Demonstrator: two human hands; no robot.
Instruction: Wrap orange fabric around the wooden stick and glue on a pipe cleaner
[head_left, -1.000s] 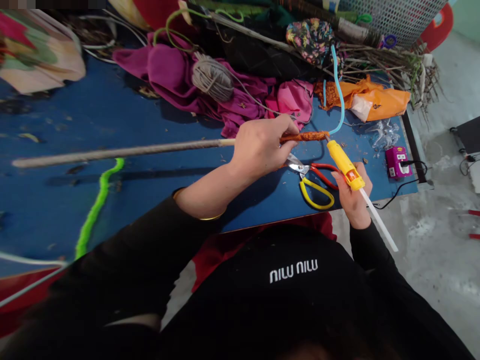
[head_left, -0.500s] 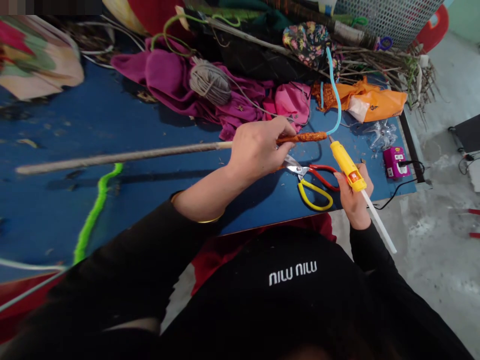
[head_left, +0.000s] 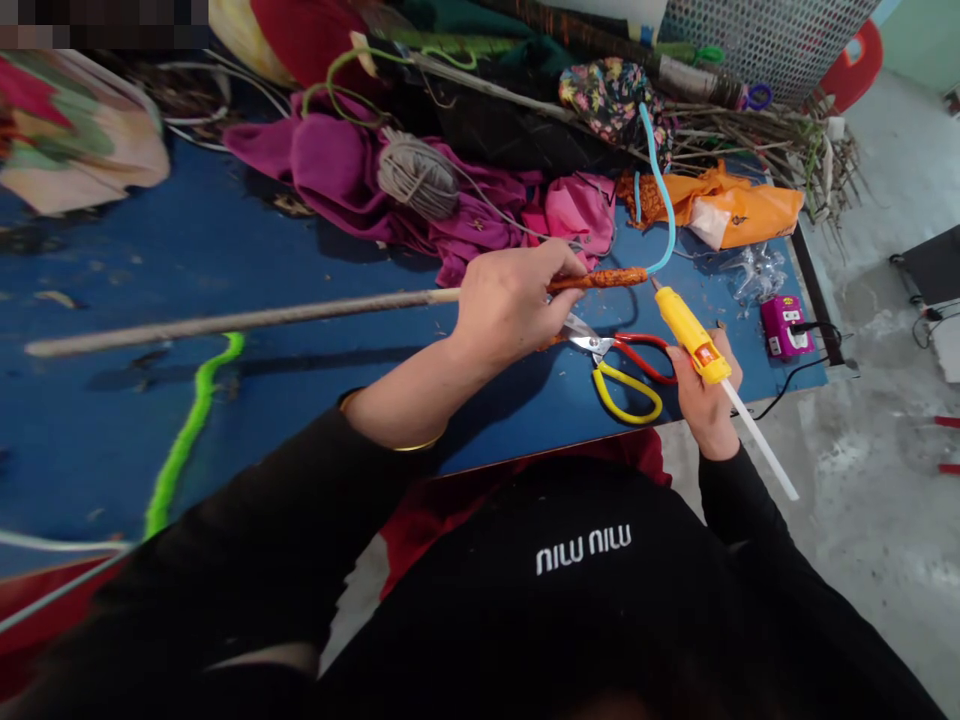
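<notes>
My left hand (head_left: 517,295) is closed around a long wooden stick (head_left: 300,315), near the end wrapped in orange-brown material (head_left: 607,279). A light blue pipe cleaner (head_left: 663,195) curves up from the tip of that wrapped end. In my right hand (head_left: 709,395) is a yellow glue gun (head_left: 691,330), with a white glue stick (head_left: 765,445) out of its back. The nozzle points at the wrapped tip, close to where the blue piece joins; whether they touch I cannot tell. Scissors (head_left: 630,375) with one red and one yellow handle lie below my left hand.
Purple cloth (head_left: 330,160) with a grey yarn ball (head_left: 418,175) lies behind the stick. To the right are an orange bag (head_left: 757,210), a bundle of twigs (head_left: 795,140) and a purple power socket (head_left: 786,328). A green pipe cleaner (head_left: 191,430) lies on the blue table (head_left: 315,380).
The view has shifted slightly. Both hands keep their grips, and the glue gun nozzle stays by the wrapped tip.
</notes>
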